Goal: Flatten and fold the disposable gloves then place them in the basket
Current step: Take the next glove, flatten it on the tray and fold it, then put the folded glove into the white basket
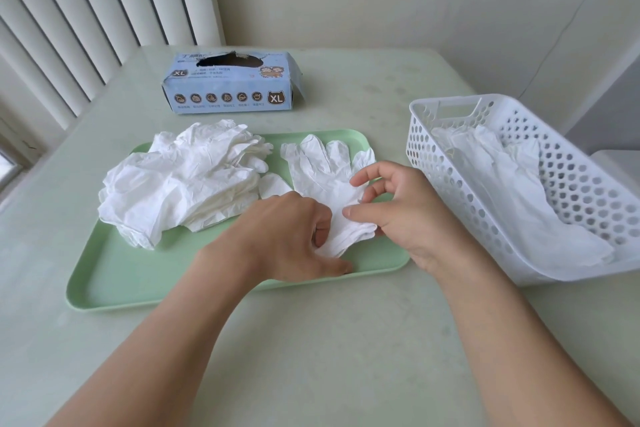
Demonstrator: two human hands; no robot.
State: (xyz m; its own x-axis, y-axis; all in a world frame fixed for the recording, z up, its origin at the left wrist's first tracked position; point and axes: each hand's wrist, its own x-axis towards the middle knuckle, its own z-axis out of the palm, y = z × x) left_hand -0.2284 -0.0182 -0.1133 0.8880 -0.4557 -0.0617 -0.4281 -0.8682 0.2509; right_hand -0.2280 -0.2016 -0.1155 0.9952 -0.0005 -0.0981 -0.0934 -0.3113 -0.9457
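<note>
A white disposable glove (322, 173) lies on the right half of a green tray (138, 284), fingers pointing away from me. My left hand (287, 236) pinches its bunched cuff at the near end. My right hand (401, 208) holds the glove's right edge between thumb and fingers, near the cuff. A crumpled pile of white gloves (180, 180) covers the tray's left half. The white perforated basket (571, 163) stands to the right of the tray and holds several folded white gloves (512, 191).
A blue glove box (232, 83) marked XL, torn open on top, stands behind the tray on the pale green table (346, 340). Vertical blinds hang at the back left. A wall closes off the far side.
</note>
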